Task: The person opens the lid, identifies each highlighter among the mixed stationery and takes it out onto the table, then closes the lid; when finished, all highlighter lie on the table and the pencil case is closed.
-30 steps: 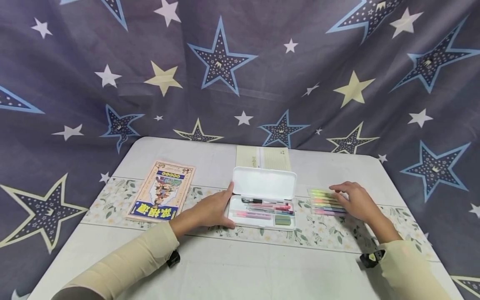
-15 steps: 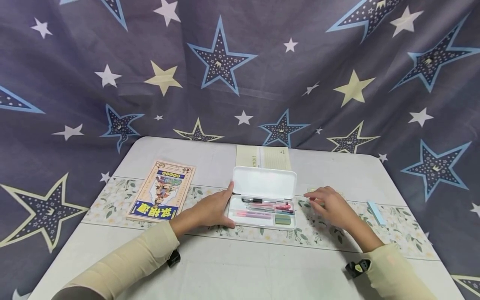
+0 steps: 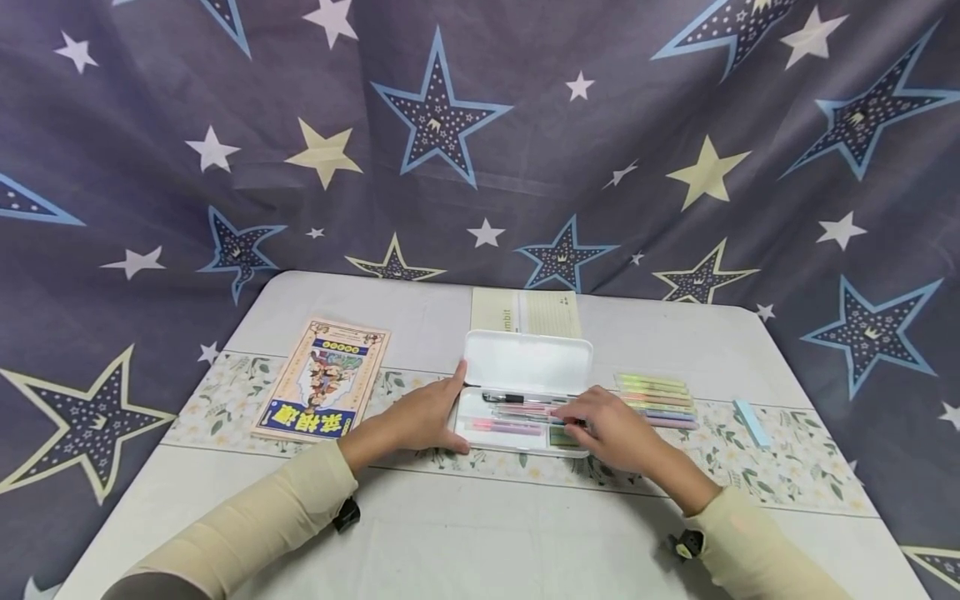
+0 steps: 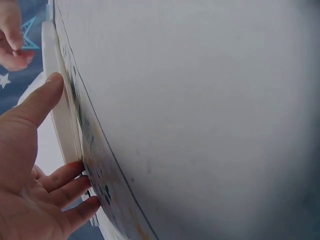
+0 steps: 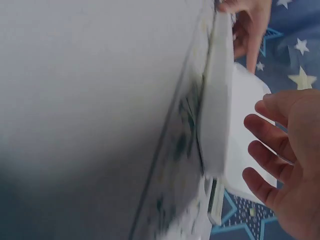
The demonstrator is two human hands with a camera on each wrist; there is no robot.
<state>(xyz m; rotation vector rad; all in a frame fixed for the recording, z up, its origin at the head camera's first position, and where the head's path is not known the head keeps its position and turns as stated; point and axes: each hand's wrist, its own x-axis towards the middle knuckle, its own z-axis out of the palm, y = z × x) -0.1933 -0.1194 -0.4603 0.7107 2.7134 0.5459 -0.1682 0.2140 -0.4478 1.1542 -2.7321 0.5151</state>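
Note:
An open white pencil case (image 3: pixel 525 447) lies mid-table, its lid (image 3: pixel 528 361) raised at the back. My left hand (image 3: pixel 422 414) holds its left end, thumb at the front wall and fingers by the back corner. In the left wrist view, that thumb presses the case's pale wall (image 4: pixel 65 125). Inside are a black-gripped pen (image 3: pixel 514 399), pink pens (image 3: pixel 507 427) and a green block (image 3: pixel 557 435). Over the right part of the case is my right hand (image 3: pixel 611 429). Its loosely bent fingers (image 5: pixel 262 155) show nothing between them in the right wrist view.
A row of several coloured pens (image 3: pixel 660 402) lies right of the case. Further right is a light blue strip (image 3: pixel 752 423). A comic-covered book (image 3: pixel 324 379) lies at left, and a pale yellow notebook (image 3: pixel 525 312) sits behind the lid. A star-patterned curtain (image 3: pixel 525 200) hangs behind the table.
My right hand has moved left from the coloured pens to above the case, uncovering the pens and the blue strip. The left hand has stayed at the case's left end.

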